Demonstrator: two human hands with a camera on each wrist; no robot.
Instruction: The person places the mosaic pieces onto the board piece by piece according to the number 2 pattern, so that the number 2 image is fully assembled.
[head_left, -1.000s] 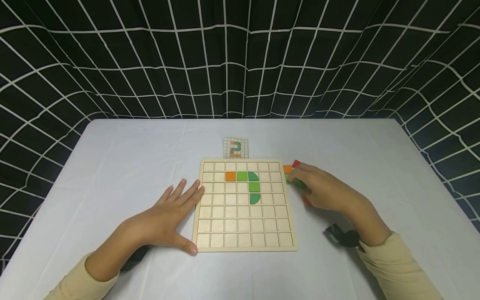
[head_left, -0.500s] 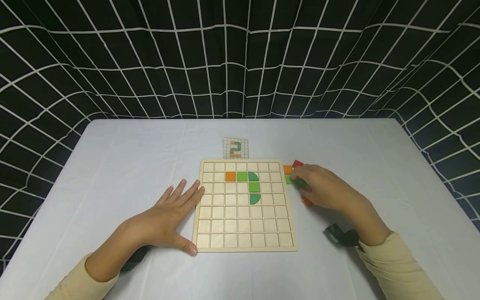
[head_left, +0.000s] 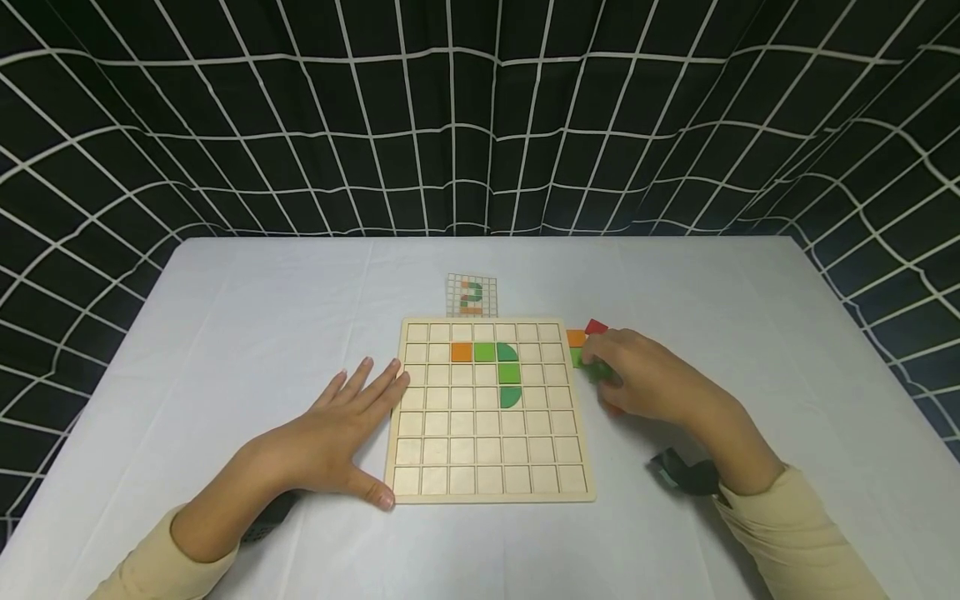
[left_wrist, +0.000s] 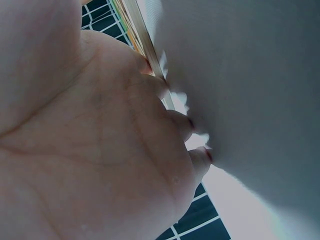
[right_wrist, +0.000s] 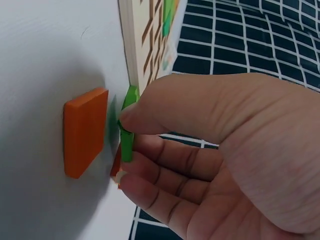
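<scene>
Pinching a green piece [right_wrist: 127,149] in the right hand [head_left: 645,377], with the board [head_left: 491,498] just left of it; rested the left hand [head_left: 330,440], fingers spread, against that board. Possibly risked jostling the orange piece [right_wrist: 84,135] beside the right thumb through cramped lifting.

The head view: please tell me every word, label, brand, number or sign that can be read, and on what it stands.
"2": shaped by coloured blocks on the small card.
Board: no lettering to read.
Dark device, lower left: any marks are too small to read.
</scene>
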